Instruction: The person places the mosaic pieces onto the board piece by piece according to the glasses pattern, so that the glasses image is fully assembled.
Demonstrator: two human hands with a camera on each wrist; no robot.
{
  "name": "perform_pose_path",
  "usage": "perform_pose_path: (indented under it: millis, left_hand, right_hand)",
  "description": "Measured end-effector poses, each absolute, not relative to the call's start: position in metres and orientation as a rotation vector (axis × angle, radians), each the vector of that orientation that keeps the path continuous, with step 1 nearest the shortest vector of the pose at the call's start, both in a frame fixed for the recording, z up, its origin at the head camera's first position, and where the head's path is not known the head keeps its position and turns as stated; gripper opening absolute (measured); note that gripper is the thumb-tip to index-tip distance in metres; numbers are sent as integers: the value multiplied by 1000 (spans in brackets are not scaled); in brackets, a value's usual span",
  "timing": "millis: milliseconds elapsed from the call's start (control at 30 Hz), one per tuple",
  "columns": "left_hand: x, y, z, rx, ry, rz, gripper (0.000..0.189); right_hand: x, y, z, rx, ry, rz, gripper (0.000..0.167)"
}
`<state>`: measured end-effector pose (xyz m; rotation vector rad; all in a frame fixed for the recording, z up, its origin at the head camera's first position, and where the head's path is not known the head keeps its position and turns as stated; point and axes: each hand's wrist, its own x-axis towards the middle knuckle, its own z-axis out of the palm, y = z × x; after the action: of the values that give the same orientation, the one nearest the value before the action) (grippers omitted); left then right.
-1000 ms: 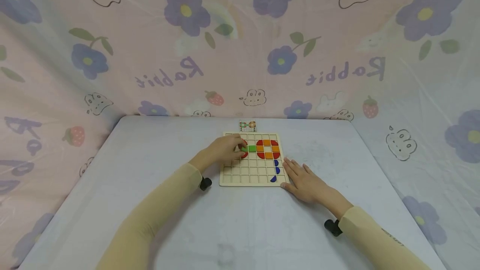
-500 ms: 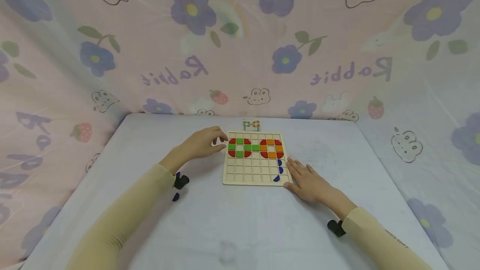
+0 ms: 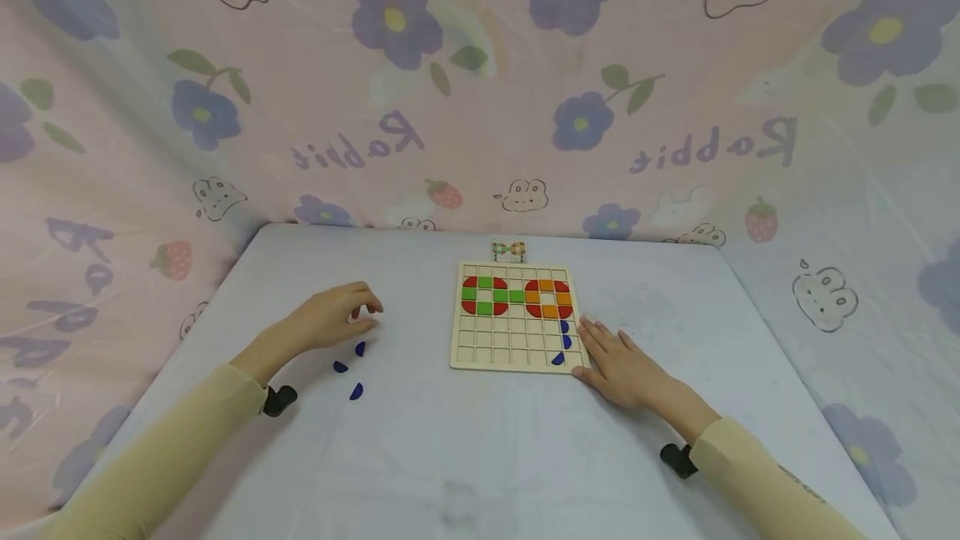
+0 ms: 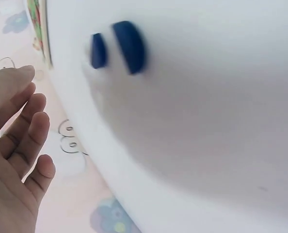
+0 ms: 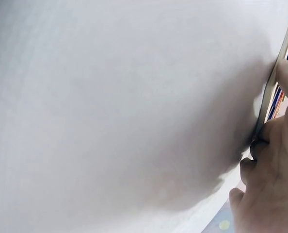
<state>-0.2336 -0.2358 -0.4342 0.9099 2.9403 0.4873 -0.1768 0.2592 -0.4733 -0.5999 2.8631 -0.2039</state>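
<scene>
My left hand (image 3: 333, 317) hovers over the table left of the board, fingers loosely bent around nothing. Just below it on the table lie blue half-round pieces (image 3: 356, 392), two of them also in the left wrist view. At the middle stands a wooden grid board (image 3: 487, 348). Red and green pieces (image 3: 485, 282) form a ring on its left, joined by green squares to a red and orange ring (image 3: 548, 311) on its right. More blue half-rounds (image 3: 566, 342) lie in the board's right column. My right hand (image 3: 622, 369) rests flat, its fingers touching the board's right edge.
Behind the board lies a small card (image 3: 509, 251) with a printed bow-like pattern. A white cloth covers the table (image 3: 420, 457). A patterned curtain (image 3: 480, 107) rises at the back and sides.
My left hand has left the board's left ring and moved left and down over the table, uncovering the red and green pieces and the loose blue half-rounds. The right hand stays at the board's edge.
</scene>
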Motion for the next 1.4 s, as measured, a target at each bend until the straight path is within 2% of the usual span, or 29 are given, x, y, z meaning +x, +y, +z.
perform_pose_path:
  millis: [467,1133,1400]
  left_hand:
    - [-214,-258,-452,770,2833,508,24]
    - [-208,-252,-455,844,2862,468,20]
    - [-218,-232,-449,873,2901,493,23]
  right_hand:
    - [-177,263,-472,-580,2868,-214,80]
    - [-173,259,-472,-595,2861,-237,80]
    - [-174,258,-471,-601,2861,-229,80]
